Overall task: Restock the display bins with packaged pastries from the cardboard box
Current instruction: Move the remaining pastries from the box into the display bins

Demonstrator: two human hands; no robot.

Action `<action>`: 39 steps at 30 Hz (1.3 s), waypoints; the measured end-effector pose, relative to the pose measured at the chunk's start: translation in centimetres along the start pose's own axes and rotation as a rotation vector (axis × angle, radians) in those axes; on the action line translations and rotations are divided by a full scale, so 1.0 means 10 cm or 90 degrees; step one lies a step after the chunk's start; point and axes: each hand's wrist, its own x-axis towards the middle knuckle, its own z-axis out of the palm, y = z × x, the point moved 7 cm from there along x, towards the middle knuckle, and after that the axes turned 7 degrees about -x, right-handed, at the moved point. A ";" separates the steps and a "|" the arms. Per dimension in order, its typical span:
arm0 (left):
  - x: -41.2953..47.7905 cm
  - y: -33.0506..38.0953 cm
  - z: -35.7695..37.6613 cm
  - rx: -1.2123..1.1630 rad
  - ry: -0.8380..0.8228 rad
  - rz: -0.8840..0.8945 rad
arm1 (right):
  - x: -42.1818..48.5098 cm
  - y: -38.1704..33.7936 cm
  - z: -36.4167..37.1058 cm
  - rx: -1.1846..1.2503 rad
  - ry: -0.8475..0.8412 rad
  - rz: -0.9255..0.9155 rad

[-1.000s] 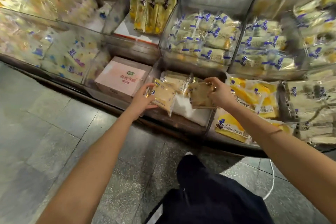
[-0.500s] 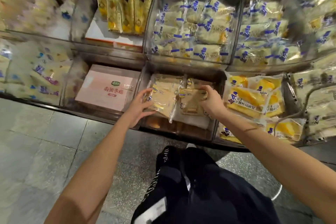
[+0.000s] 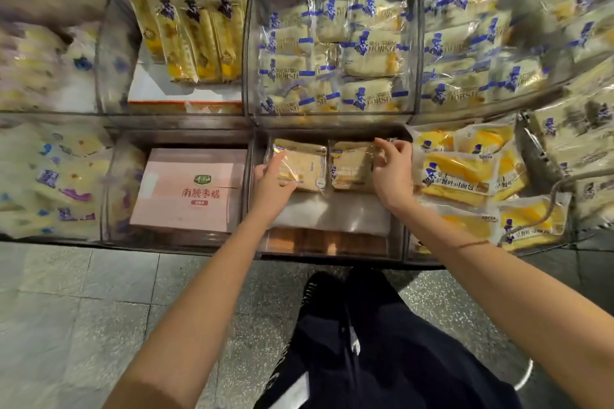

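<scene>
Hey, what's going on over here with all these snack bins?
A person is stocking a shop display with wrapped pastries. Both arms reach into the lower middle clear bin. The left hand lies with straight fingers on the left pastry packet, and the right hand pinches the edge of the right pastry packet beside it. Both packets sit at the back of the bin. A pink box fills the next bin over.
</scene>
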 end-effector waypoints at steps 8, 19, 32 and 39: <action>-0.07 0.02 0.22 0.474 -0.062 0.078 | -0.14 0.01 0.42 -0.381 -0.164 -0.233; 0.13 0.13 0.23 0.595 -0.078 0.102 | 0.01 0.03 0.49 -0.464 -0.254 -0.237; 0.06 0.87 -0.04 0.545 0.000 0.359 | -0.03 -0.23 0.01 -0.236 -0.281 -0.278; 0.01 1.45 -0.11 0.452 -0.013 0.408 | 0.03 -0.57 -0.60 -0.161 -0.122 -0.282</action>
